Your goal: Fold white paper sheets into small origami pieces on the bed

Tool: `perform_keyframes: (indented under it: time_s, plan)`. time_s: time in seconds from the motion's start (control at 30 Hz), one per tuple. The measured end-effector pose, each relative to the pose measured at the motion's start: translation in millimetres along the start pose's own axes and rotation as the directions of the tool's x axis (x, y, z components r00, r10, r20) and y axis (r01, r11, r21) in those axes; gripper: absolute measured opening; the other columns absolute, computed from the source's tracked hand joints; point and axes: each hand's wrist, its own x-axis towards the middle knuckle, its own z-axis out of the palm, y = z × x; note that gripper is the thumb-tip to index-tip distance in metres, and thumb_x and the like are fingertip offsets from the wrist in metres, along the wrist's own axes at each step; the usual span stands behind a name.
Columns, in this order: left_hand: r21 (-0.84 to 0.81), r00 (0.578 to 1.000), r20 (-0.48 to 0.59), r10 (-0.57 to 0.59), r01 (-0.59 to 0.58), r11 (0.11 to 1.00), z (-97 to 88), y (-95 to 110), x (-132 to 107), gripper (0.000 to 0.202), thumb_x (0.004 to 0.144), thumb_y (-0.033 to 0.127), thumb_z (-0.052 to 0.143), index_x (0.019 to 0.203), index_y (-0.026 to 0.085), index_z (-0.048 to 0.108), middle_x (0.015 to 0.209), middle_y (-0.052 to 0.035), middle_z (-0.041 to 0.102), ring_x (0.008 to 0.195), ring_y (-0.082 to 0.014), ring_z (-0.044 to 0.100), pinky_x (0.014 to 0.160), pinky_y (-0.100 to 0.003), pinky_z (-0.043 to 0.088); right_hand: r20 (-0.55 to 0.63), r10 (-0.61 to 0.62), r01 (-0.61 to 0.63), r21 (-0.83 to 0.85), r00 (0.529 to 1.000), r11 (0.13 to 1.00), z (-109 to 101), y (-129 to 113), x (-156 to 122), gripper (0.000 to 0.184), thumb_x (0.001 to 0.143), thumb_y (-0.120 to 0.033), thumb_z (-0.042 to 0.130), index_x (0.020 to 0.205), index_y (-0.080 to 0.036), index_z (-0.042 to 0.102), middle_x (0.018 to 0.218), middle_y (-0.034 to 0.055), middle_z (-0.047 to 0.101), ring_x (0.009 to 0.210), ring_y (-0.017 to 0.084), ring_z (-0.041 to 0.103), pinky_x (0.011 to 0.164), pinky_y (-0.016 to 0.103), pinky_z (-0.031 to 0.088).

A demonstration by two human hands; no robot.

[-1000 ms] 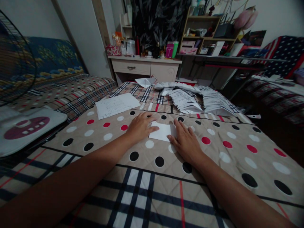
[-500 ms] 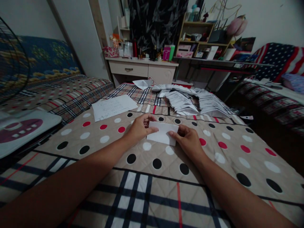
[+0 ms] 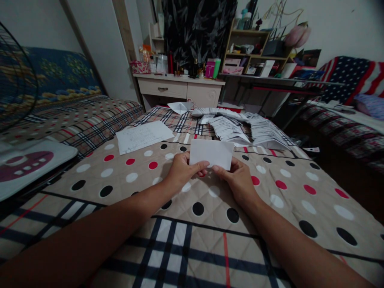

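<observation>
A small white rectangle of paper [image 3: 211, 153], perhaps folded, is held up in front of me just above the bedspread. My left hand [image 3: 186, 170] pinches its lower left part, thumb on the near face and fingers behind. At the lower right edge, my right hand [image 3: 237, 176] grips it the same way. Both thumb tips lie close together along the bottom edge. Beyond the hands rest rows of overlapping folded white papers [image 3: 229, 130], and another such row [image 3: 265, 130] lies to their right.
The bed has a dotted and plaid bedspread [image 3: 180, 248]. A written sheet [image 3: 144, 137] lies left of the hands, a folded paper [image 3: 180, 107] farther back. A fan [image 3: 18, 76] and a white board with a purple print [image 3: 33, 162] stand at the left. A dresser [image 3: 177, 88] is behind.
The white paper has been raised and tilted up, showing more of its face. My left hand has shifted right along its bottom edge, closer to my right hand.
</observation>
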Motion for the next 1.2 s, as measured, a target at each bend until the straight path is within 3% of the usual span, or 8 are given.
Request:
perform_keyframes:
  time_s: [0.17,0.3,0.5,0.63,0.73,0.9,1.07,1.2]
  plan:
    - [-0.033,1.000,0.000,0.012,-0.012,0.999,4.8,-3.4,-2.2,0.028,0.064,0.031,0.080,0.074,0.011,0.065,0.062,-0.0018,0.067,0.052,-0.0095,0.060,0.050,-0.019,0.048,-0.027,0.061,-0.062,-0.023,0.998,0.998,2.5,1.4,-3.7,0.031,0.056,-0.035,0.086,0.073,-0.016,0.068,0.061,-0.0003,0.067,0.052,0.013,0.055,0.051,0.024,0.044]
    - [0.059,1.000,-0.014,-0.023,0.024,0.998,2.9,1.4,-0.2,0.025,0.064,0.025,0.080,0.075,0.010,0.064,0.059,-0.0014,0.066,0.047,-0.0092,0.058,0.045,-0.018,0.045,-0.004,0.093,-0.093,-0.001,0.996,0.996,-0.7,4.7,-3.6,0.029,0.060,-0.036,0.085,0.070,-0.014,0.069,0.058,0.0001,0.066,0.048,0.010,0.053,0.047,0.022,0.041]
    - [0.139,0.995,-0.027,-0.099,0.102,0.985,0.5,8.7,6.9,0.007,0.080,0.013,0.061,0.075,0.012,0.056,0.050,-0.0001,0.063,0.040,-0.0105,0.058,0.041,-0.019,0.046,0.061,0.165,-0.170,0.081,0.984,0.982,-2.0,4.5,-3.0,0.030,0.070,-0.041,0.077,0.066,-0.014,0.065,0.059,0.0036,0.068,0.045,0.011,0.058,0.048,0.022,0.046]
    - [0.165,0.992,-0.044,-0.118,0.123,0.979,-0.6,4.9,7.3,0.013,0.088,0.016,0.051,0.075,0.015,0.050,0.051,0.0015,0.063,0.036,-0.0105,0.057,0.035,-0.017,0.042,0.072,0.164,-0.168,0.053,0.984,0.984,-1.9,2.7,-3.5,0.038,0.077,-0.049,0.068,0.062,-0.015,0.060,0.052,0.0039,0.065,0.037,0.011,0.052,0.040,0.021,0.039]
    - [0.228,0.995,-0.046,-0.088,0.096,0.969,-4.9,2.4,4.7,0.019,0.087,0.022,0.053,0.070,0.016,0.050,0.046,0.0053,0.055,0.030,-0.0076,0.048,0.031,-0.015,0.035,0.060,0.136,-0.139,0.036,0.989,0.990,-3.2,5.4,-1.9,0.041,0.080,-0.054,0.064,0.062,-0.017,0.057,0.049,0.0011,0.060,0.037,0.011,0.047,0.038,0.022,0.035]
    - [0.400,1.000,0.019,-0.004,-0.004,0.916,-15.5,-0.8,0.1,0.032,0.086,0.036,0.056,0.062,0.017,0.048,0.038,0.0073,0.043,0.028,-0.0073,0.040,0.032,-0.017,0.027,-0.092,0.035,-0.033,0.024,0.995,0.999,-10.0,12.3,2.5,0.031,0.076,-0.047,0.070,0.071,-0.018,0.063,0.056,-0.0037,0.056,0.047,0.010,0.046,0.044,0.022,0.035]
    - [0.439,0.982,0.042,0.186,-0.185,0.879,-22.0,-2.1,2.8,0.042,0.088,0.048,0.050,0.064,0.015,0.059,0.055,0.0009,0.055,0.050,-0.0102,0.050,0.045,-0.020,0.035,-0.069,0.050,-0.050,-0.003,0.996,0.999,-11.8,8.5,-1.0,0.017,0.073,-0.034,0.073,0.072,-0.017,0.070,0.062,-0.0010,0.061,0.054,0.011,0.049,0.050,0.023,0.036]
    - [0.378,0.983,-0.017,0.185,-0.165,0.911,-23.2,-0.9,7.5,0.034,0.085,0.042,0.055,0.073,0.013,0.066,0.066,-0.0005,0.062,0.060,-0.0112,0.052,0.052,-0.020,0.037,-0.019,0.059,-0.059,0.018,0.998,0.998,-10.3,9.6,-3.8,0.024,0.076,-0.039,0.071,0.065,-0.018,0.065,0.056,-0.0018,0.056,0.050,0.011,0.046,0.047,0.023,0.032]
